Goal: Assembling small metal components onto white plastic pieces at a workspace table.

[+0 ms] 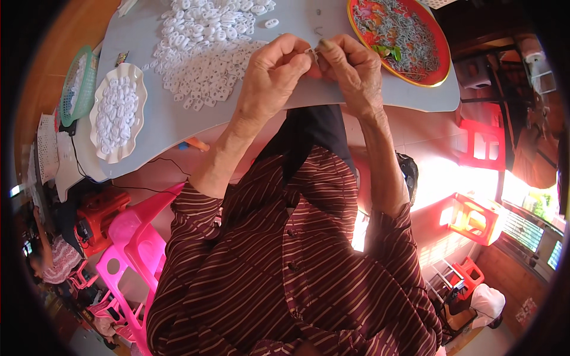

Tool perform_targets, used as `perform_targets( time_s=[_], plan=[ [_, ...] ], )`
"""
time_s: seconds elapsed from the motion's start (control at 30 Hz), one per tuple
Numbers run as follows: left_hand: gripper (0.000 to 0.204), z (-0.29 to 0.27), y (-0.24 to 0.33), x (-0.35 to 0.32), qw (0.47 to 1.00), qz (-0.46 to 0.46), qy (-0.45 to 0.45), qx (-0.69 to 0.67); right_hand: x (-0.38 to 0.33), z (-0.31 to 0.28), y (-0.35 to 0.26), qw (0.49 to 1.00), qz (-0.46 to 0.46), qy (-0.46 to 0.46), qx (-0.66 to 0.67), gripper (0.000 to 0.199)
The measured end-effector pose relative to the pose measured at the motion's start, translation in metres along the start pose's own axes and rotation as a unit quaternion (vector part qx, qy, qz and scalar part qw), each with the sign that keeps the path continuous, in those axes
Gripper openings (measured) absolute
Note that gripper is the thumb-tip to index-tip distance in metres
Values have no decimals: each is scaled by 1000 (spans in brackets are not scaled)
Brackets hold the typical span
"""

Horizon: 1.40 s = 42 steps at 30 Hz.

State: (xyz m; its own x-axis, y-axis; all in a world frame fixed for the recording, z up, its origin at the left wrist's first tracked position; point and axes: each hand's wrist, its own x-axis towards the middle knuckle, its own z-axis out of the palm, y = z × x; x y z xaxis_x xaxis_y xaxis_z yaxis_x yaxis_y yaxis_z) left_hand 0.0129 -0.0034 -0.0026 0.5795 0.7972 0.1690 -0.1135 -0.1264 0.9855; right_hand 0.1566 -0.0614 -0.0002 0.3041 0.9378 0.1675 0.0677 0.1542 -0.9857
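Note:
Both hands meet over the near edge of the grey table. My left hand (274, 74) pinches a small whitish plastic piece (311, 53) between thumb and fingertips. Close against it, my right hand (358, 74) is closed in a pinch, and its fingers hide whatever they hold. To the left of the hands lies a heap of small translucent white pieces (205, 71). Behind that is a pile of white oval plastic pieces (205, 21). On the right, a red tray (442, 66) with a yellow rim holds many small grey metal hooks (409, 38).
A scalloped white dish (140, 98) of white ovals stands at the left, beside a green basket (89, 77). One loose oval (271, 23) lies behind my left hand. A pink chair (139, 231) and red stools (475, 219) stand around; other people sit farther off.

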Motion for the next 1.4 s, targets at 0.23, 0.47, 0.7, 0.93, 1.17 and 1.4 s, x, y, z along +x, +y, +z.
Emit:
perform_targets(
  time_s=[0.23,0.47,0.7,0.93,1.17,1.4],
  plan=[
    [11,-7,-4,-7,987,-57,-31,-147,-4,4,-3,999,-17,-27,41,15],
    [17,8,-8,-11,994,-12,-10,-105,-4,6,-1,999,-32,10,43,13],
    [10,34,-16,-9,982,39,88,-163,-2,2,2,998,-30,55,-1,19],
    [10,22,-15,-9,972,3,49,-229,-3,2,-1,997,-21,6,77,15],
    [11,29,-12,-10,982,26,76,-172,-4,3,2,999,-26,20,14,14],
    [13,23,-15,-9,974,27,72,-215,-2,3,4,999,-20,-3,45,16]
  ],
)
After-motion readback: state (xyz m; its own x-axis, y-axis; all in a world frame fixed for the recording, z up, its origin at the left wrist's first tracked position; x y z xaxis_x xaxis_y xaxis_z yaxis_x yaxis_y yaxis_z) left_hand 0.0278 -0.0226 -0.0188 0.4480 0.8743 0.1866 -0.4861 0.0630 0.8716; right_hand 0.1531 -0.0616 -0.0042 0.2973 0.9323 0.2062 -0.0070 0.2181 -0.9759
